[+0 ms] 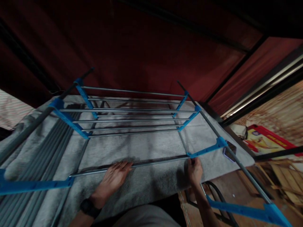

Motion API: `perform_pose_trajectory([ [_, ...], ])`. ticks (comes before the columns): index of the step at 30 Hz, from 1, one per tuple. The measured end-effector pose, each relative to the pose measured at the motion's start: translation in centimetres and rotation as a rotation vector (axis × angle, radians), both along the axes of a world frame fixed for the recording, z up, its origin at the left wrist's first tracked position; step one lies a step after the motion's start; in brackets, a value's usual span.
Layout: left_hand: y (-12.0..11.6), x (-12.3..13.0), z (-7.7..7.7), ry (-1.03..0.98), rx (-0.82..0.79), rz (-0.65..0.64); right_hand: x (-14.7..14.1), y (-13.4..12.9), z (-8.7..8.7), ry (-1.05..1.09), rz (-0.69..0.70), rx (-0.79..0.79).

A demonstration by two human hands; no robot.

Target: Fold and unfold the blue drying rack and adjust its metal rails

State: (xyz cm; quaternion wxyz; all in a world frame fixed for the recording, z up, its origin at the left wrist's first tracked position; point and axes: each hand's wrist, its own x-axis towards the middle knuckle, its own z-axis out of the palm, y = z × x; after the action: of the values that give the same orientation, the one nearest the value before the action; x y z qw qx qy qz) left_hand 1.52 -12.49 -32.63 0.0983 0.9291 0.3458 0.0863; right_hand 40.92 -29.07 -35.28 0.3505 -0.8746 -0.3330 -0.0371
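Fingers of the left hand [115,175] lie together, stretched over one near rod [156,162]; those of the right hand [195,171] curl at its right end, their exact grip unclear. Seven blue brackets [208,148] show on one rack [209,124], three left, four right, above the grey blanket [153,145]. One phone [233,148] lies right; several tubes [50,145] lie left.
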Motion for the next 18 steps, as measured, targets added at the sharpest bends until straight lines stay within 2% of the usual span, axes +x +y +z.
perform_pose_trajectory([
  [10,-0.3,-0.5,-1.0,-0.066,0.039,0.0,-0.2,0.2,-0.2,0.005,-0.028,0.026],
  [15,-0.6,0.0,0.2,-0.061,0.027,-0.003,0.0,0.3,-0.1,0.047,-0.046,0.007],
  [18,-1.0,0.4,1.3,-0.045,0.01,0.006,0.6,-0.4,-0.2,0.073,0.007,0.005],
])
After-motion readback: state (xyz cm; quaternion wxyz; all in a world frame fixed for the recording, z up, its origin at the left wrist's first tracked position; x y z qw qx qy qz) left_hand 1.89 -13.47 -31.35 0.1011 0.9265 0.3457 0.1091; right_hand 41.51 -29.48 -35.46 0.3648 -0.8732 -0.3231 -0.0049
